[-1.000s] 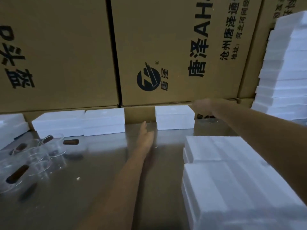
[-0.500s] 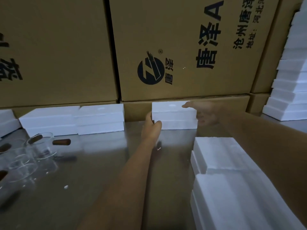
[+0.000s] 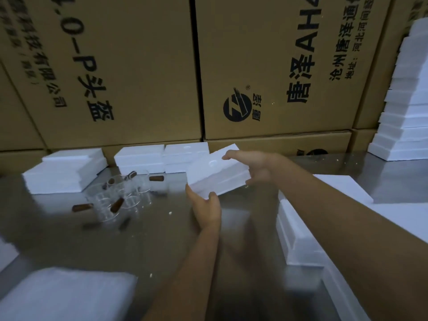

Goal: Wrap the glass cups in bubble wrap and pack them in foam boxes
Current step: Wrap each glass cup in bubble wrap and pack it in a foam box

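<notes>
Two hands hold one foam box (image 3: 216, 173) tilted above the counter (image 3: 162, 230): the left hand (image 3: 206, 209) pinches its near lower corner, fingers (image 3: 212, 196) curled up against the edge, while the right hand (image 3: 253, 166) clamps the far end, thumb on top and the other fingers below. Whether this box is already filled cannot be told; its lid looks closed.

Judging by the layout, packing seems at an early or middle stage. Several glass cups (image 3: 120, 195) stand bare in a cluster at the left of the counter, unwrapped, so wrapping and boxing them is still ahead. A pale, soft-looking sheet pile (image 3: 67, 295) lies at the near left edge, probably the bubble wrap, though blur hides its texture. Closed boxes (image 3: 162, 156) sit in a row against the cartons (image 3: 266, 66) behind, and more foam pieces (image 3: 298, 237) are stacked at the right.

Foam here is matte white, blocky, with square edges and a small oval dimple on the lid; crumbs of it dot the counter. Each cup is clear, thin-walled and cylindrical, with a brown, wood-like handle (image 3: 156, 178). Underneath, the counter is brushed metal, dully reflective. Corrugated brown card with black print forms the cartons.
</notes>
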